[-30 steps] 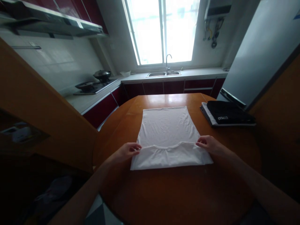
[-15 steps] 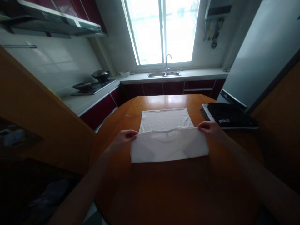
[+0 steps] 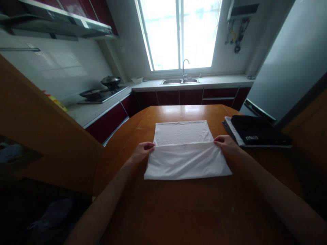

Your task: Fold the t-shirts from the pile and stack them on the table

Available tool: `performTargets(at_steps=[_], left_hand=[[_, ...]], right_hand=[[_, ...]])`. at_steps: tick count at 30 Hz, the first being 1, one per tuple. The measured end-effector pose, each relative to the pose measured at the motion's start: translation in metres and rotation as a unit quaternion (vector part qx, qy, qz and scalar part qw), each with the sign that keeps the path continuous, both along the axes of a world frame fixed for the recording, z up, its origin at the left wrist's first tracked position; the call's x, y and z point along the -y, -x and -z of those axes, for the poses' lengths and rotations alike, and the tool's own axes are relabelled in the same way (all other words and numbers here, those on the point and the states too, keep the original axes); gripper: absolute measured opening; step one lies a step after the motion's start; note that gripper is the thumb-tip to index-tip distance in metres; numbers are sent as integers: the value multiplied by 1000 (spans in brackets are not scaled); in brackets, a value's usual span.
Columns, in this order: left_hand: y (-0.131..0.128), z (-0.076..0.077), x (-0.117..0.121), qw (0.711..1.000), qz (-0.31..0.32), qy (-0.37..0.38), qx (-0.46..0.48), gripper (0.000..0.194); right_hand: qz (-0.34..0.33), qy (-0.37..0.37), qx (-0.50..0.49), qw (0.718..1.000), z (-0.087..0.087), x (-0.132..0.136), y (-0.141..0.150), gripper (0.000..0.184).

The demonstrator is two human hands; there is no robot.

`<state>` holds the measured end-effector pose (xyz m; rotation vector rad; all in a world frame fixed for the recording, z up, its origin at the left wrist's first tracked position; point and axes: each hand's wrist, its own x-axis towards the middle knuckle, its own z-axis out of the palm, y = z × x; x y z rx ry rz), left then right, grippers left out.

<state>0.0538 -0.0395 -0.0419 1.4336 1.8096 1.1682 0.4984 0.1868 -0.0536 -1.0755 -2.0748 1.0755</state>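
Note:
A white cloth garment, which looks like a shirt [image 3: 187, 161], lies on the wooden table [image 3: 178, 204] with its near part folded over toward the far part. My left hand [image 3: 143, 151] pinches the left end of the folded edge between thumb and fingers. At the right end of the same edge, my right hand [image 3: 226, 143] pinches the cloth too. The far part of the shirt lies flat, with small wrinkles. Loose creases run across the near layer.
Folded dark clothes [image 3: 258, 131] with white lettering are stacked at the table's right side. Beyond the table are a counter with a sink [image 3: 173, 81] and a stove with a lidded pan [image 3: 110, 81]. A refrigerator [image 3: 283, 64] stands at the right.
The folded edge has come down onto the far part and now runs straight between my hands. The near layer has gone from smooth to creased. Both hands still hold the edge.

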Motion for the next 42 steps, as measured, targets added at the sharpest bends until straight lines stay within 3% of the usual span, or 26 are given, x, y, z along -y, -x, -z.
performTargets(at_steps=[8,11,14,17,22,26,31,37,39,42], left_hand=[[6,14,-11,998,12,-15,-58,44],[-1,9,-11,987,17,-48,-154,39],[-27,2,-9,956,19,-80,-282,32],[-68,5,-9,932,61,-48,-354,38],[-111,32,-7,900,61,42,-430,54],[-111,42,-3,892,48,64,-444,57],[-113,40,-3,887,38,26,-460,57],[-120,39,-3,890,33,43,-454,57],[-111,36,-3,893,12,31,-449,55],[-82,31,-2,903,-70,16,-424,47]], right_hand=[[-1,-45,62,997,12,-6,5,26],[6,-79,136,987,6,-2,4,22],[58,-167,214,961,-1,17,13,25],[67,-262,269,925,-3,51,38,35],[0,-259,296,920,19,95,71,55],[-6,-217,331,918,35,97,68,65],[-11,-232,326,916,34,95,66,66],[-11,-235,308,922,39,101,68,64],[13,-262,277,924,37,97,64,60],[79,-292,220,927,32,85,52,52]])
